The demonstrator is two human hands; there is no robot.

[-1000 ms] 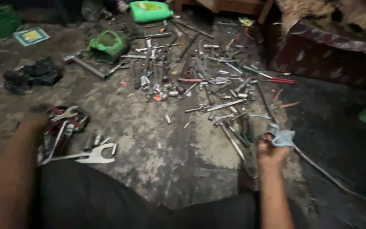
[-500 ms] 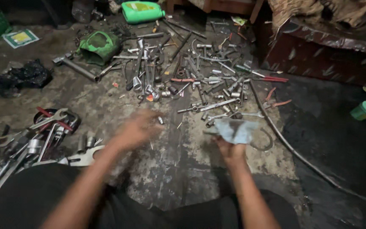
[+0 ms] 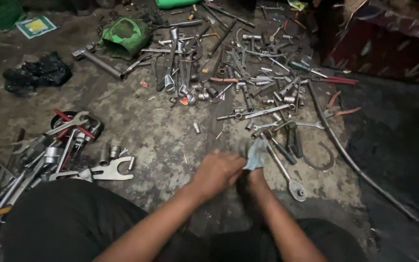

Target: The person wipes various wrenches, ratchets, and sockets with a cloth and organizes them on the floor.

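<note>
My two hands meet low in the middle of the view, over a stained concrete floor. My right hand [image 3: 252, 177] grips a small pale blue rag [image 3: 256, 152] that sticks up from its fingers. My left hand [image 3: 217, 171] is pressed against the rag and the right hand, fingers curled; whether it holds anything small inside is hidden. A long ratchet handle [image 3: 283, 171] lies on the floor just right of the hands.
Many spanners, sockets and bars lie scattered [image 3: 238, 77] ahead. A second pile of wrenches [image 3: 59, 150] is at my left knee. A green torn container [image 3: 124, 35], a black bag [image 3: 37, 73], a long thin rod [image 3: 355, 160] and a dark red box [image 3: 389, 43] surround.
My left hand has swung from the left tool pile across to the rag. My right hand brought the rag in from the right, and both hands now join at the centre.
</note>
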